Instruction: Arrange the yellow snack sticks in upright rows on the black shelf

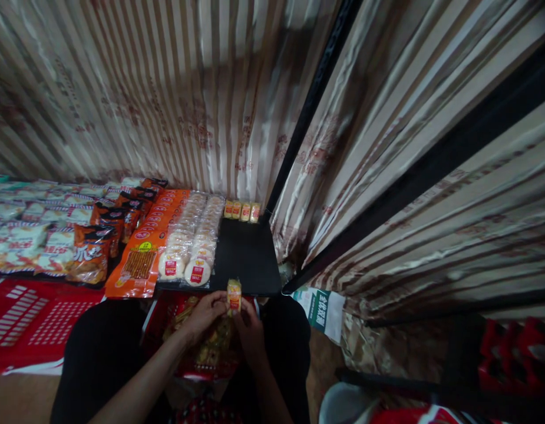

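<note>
Between my two hands is a small yellow wrapped snack packet [234, 290] with a red and white label, held upright. My left hand [208, 312] pinches its left side, and the fingers of my right hand [249, 325] close on its lower right. Right below them, a red basket [151, 321] between my legs holds several similar yellow packets [208, 353]. Ahead, a short row of matching packets [241, 211] stands at the back of the black shelf [245, 253]. Clear-wrapped round white rice crackers [197, 274] lie in two columns to the left.
Orange stick-snack bags [142, 259], brown-orange snack bags [93, 250] and white packets [22, 235] fill the shelf's left side. A red perforated basket [38, 324] sits at lower left. Black posts [314, 106] and a striped curtain [166, 88] rise behind; a white-green bag [323, 312] lies right.
</note>
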Motion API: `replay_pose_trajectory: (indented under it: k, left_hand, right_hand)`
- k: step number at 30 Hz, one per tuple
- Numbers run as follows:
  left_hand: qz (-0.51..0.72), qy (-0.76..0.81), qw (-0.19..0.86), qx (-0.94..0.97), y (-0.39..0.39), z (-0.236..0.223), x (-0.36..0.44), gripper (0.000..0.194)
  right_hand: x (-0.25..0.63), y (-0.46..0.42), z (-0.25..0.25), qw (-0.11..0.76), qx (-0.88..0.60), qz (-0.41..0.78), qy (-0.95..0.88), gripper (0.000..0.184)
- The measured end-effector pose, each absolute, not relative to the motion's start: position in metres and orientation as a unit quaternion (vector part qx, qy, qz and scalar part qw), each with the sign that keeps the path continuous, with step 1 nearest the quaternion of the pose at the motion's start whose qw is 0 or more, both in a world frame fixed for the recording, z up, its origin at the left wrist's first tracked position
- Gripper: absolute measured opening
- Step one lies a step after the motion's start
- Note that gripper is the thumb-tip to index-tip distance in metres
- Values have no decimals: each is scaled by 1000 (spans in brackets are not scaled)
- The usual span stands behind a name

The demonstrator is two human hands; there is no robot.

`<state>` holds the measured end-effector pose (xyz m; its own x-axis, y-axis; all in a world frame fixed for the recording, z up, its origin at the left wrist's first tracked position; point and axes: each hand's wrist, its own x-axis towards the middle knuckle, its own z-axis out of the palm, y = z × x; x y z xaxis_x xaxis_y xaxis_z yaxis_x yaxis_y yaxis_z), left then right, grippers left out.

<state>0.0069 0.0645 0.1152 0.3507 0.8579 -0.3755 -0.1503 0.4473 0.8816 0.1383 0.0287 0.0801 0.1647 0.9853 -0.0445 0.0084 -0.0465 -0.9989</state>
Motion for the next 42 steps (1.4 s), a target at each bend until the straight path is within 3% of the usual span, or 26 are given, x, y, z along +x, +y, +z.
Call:
replay_pose_trajectory:
  k: [15,26,31,42]
  left_hand:
    - [418,535,593,434,118,134,36,23]
    - [420,555,524,491,181,131,67,28]
    - [446,541,557,446,214,128,86,33]
    - [416,514,585,469,265,137,115,24]
  right_hand:
    - [150,83,107,502,-631,348,-478,32]
    - [165,154,94,510,-663,279,-471,30]
    - [174,192,103,521,-679,254,-450,36]
    - [190,245,104,493,-739,136,-438,21]
